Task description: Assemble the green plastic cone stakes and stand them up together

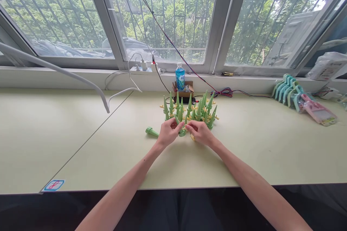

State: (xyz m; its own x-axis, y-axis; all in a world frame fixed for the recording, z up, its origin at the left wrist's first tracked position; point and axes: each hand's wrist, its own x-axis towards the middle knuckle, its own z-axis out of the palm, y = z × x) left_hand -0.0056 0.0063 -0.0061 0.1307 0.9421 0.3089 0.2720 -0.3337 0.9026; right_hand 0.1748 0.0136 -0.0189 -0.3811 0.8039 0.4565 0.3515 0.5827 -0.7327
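My left hand (168,132) is closed around a green plant watering spike (181,134), its wide capped end low near the table. From the other side my right hand (201,132) pinches a small yellow valve (185,127) against the spike; whether the two are joined I cannot tell. Beneath the right fingers lies another yellow piece (192,137), partly covered. A loose green spike (151,131) rests on its side left of my left hand. Just beyond both hands stand several upright green spikes (199,110) with yellow valves at their sides.
Behind the spikes are a small cardboard box (187,88), a blue bottle (180,76) and coiled cable (223,92). Wrapped hangers (288,92) and a pink packaged item (318,110) lie at the right. A white curved arm (81,75) hangs over the left of the table.
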